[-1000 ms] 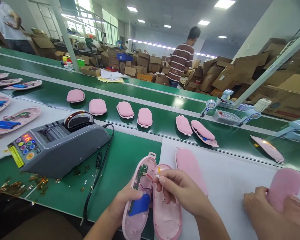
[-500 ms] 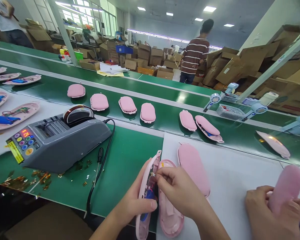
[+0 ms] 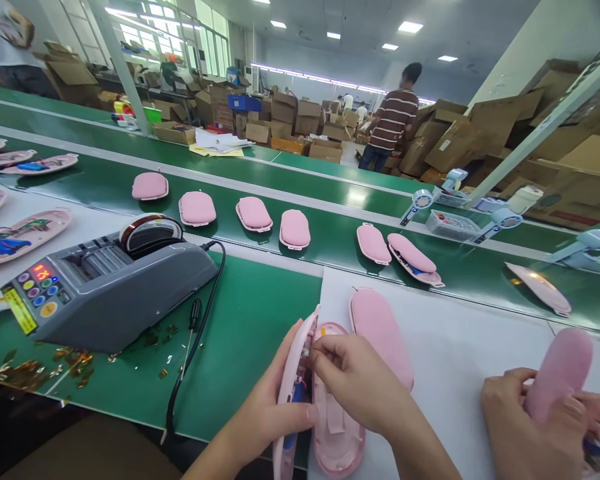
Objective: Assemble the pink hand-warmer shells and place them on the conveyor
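My left hand (image 3: pixel 280 400) grips a pink shell half (image 3: pixel 291 380) on edge, its inside, with a blue part and small electronics, facing right. The fingertips of my right hand (image 3: pixel 353 377) are pinched at the shell's upper inner side; what they hold is too small to make out. Beneath my right hand lies an open pink shell half (image 3: pixel 337 443), with a yellow bit near its top. Just behind, a closed pink case (image 3: pixel 380 327) rests on the white sheet (image 3: pixel 445 360).
A grey tape dispenser (image 3: pixel 130 293), a screwdriver (image 3: pixel 194 317) and a black cable are at left. Pink cases (image 3: pixel 295 229) line the green table. Another person's hands (image 3: pixel 535 420) hold a pink case at right. Small light-blue fans (image 3: pixel 500 223) stand farther back.
The view has shifted slightly. The shell in my left hand is turned a little more edge-on, hiding more of its inside. My right fingers remain at its inner side.
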`<move>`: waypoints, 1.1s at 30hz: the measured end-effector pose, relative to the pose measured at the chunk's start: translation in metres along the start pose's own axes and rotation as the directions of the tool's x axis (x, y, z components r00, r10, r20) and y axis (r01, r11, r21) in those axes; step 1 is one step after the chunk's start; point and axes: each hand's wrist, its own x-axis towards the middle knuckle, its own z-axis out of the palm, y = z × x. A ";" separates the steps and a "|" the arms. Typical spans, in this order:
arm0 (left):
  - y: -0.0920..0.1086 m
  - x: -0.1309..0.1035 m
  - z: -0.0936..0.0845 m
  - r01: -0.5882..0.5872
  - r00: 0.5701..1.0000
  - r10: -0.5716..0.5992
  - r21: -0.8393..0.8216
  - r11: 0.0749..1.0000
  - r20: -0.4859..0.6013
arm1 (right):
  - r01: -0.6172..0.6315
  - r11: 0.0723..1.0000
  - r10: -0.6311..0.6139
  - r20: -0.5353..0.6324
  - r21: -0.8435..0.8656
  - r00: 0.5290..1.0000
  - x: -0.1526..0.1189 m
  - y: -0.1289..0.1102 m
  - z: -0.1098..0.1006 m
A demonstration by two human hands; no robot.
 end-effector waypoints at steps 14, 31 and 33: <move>0.013 0.011 0.009 0.095 0.979 -0.120 -0.155 0.983 -0.164 | 0.074 0.997 -0.073 -0.490 -0.017 0.869 -0.025 0.030 0.006; 0.016 0.005 0.008 0.255 0.750 0.282 0.655 0.711 -0.598 | 0.175 0.949 0.068 -0.714 0.262 0.696 -0.053 0.097 0.074; 0.014 0.003 0.008 0.272 0.736 0.353 0.729 0.628 -0.578 | 0.197 0.930 0.087 -0.706 0.311 0.703 -0.051 0.089 0.078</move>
